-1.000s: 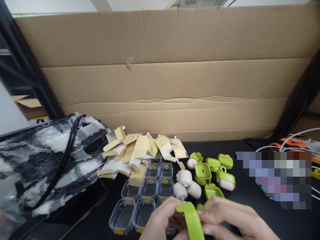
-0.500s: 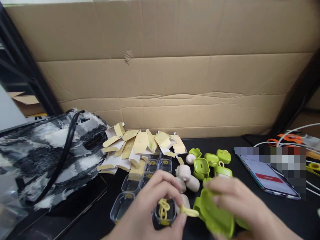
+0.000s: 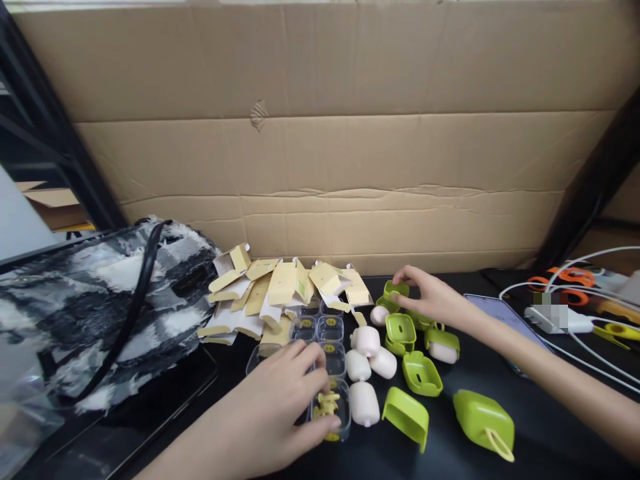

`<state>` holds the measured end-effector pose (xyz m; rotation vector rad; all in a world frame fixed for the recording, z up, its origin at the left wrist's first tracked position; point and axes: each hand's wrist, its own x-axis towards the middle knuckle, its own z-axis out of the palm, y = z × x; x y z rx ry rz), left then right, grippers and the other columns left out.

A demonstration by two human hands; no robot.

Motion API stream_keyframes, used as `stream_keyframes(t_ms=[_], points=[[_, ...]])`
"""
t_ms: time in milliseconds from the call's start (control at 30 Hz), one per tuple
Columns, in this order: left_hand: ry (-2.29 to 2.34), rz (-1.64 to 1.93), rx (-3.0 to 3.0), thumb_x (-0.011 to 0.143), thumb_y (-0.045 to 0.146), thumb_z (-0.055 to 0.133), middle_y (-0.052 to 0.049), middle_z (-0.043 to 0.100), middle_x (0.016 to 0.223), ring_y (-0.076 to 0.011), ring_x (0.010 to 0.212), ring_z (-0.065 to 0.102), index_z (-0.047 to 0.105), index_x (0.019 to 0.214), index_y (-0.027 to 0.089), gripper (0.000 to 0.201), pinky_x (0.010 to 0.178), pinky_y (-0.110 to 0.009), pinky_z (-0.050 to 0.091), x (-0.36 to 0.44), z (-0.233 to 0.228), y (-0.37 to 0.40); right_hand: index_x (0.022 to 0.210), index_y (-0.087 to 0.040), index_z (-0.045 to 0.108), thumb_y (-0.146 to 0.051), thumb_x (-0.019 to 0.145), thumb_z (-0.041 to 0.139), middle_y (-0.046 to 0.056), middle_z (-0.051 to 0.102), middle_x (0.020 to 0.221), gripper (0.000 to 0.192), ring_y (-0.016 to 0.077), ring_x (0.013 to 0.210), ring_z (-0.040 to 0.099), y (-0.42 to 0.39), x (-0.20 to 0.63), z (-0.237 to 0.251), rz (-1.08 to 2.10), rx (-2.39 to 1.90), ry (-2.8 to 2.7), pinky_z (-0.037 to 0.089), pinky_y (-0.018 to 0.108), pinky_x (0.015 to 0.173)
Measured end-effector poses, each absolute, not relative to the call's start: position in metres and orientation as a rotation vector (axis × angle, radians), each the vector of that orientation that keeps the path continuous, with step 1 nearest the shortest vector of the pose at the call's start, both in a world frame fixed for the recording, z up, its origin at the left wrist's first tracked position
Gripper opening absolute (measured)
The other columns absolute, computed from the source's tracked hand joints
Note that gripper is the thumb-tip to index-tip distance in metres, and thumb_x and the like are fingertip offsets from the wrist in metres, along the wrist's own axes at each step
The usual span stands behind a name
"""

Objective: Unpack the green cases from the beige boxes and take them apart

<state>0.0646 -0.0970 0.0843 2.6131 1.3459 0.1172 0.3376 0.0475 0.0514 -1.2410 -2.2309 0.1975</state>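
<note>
Our left hand (image 3: 280, 400) fingers now rest on a clear plastic tray (image 3: 331, 417); our right hand (image 3: 433, 297) has reached out, pinching one green plastic shell (image 3: 395, 291). Four pale capsules (image 3: 365, 373) lie between.

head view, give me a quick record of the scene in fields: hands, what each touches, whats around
left hand: fingers resting on the clear plastic tray, beside the cell holding a yellow piece
right hand: reaching to the far green parts, fingertips on a green lid
near the tray: pale pink cases
front right: green shell with a yellow loop, open green cap
behind the tray: heap of folded card boxes
left: black and white bag
right: phone, white cables
back: cardboard sheet
</note>
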Motion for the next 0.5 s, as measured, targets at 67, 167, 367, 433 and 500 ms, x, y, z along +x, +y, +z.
stream_keyframes(t_ms=[67, 167, 367, 433, 500], points=[[1.345, 0.144, 2.576, 0.084, 0.029, 0.061, -0.007, 0.057, 0.103, -0.0258, 0.095, 0.054, 0.062, 0.093, 0.017, 0.015, 0.082, -0.039, 0.046, 0.064, 0.084, -0.096, 0.093, -0.018, 0.057, -0.034, 0.084, 0.059, 0.005, 0.066, 0.090, 0.018, 0.0204, 0.083, 0.064, 0.055, 0.331, 0.046, 0.207, -1.297, -2.265, 0.051, 0.039, 0.076], [1.317, 0.226, 2.552, 0.085, 0.034, 0.062, -0.006, 0.057, 0.103, -0.0245, 0.095, 0.055, 0.062, 0.098, 0.018, 0.020, 0.082, -0.036, 0.045, 0.063, 0.082, -0.094, 0.102, -0.016, 0.059, -0.036, 0.088, 0.057, 0.004, 0.065, 0.094, 0.024, 0.0175, 0.083, 0.063, 0.058, 0.328, 0.043, 0.214, -1.345, -2.297, 0.052, 0.038, 0.075], [1.227, 0.396, 2.517, 0.089, 0.031, 0.055, -0.004, 0.057, 0.102, -0.0206, 0.094, 0.056, 0.061, 0.098, 0.020, 0.015, 0.081, -0.031, 0.046, 0.062, 0.076, -0.091, 0.109, -0.021, 0.054, -0.031, 0.086, 0.052, 0.010, 0.063, 0.112, 0.025, 0.0248, 0.098, 0.062, 0.026, 0.339, 0.066, 0.185, -1.300, -2.318, 0.049, 0.042, 0.084], [1.204, 0.467, 2.503, 0.092, 0.028, 0.050, -0.004, 0.057, 0.103, -0.0197, 0.094, 0.056, 0.061, 0.097, 0.020, 0.014, 0.082, -0.030, 0.046, 0.062, 0.075, -0.092, 0.102, -0.023, 0.057, -0.029, 0.087, 0.048, 0.005, 0.066, 0.102, 0.019, 0.0213, 0.091, 0.064, 0.001, 0.349, 0.075, 0.221, -1.229, -2.384, 0.051, 0.036, 0.079], [1.179, 0.538, 2.504, 0.093, 0.026, 0.047, -0.005, 0.057, 0.103, -0.0191, 0.094, 0.056, 0.060, 0.098, 0.020, 0.015, 0.082, -0.029, 0.046, 0.063, 0.075, -0.094, 0.092, -0.026, 0.061, -0.029, 0.087, 0.049, 0.001, 0.067, 0.089, 0.013, 0.0179, 0.080, 0.065, -0.029, 0.363, 0.075, 0.282, -1.173, -2.484, 0.053, 0.031, 0.071]])
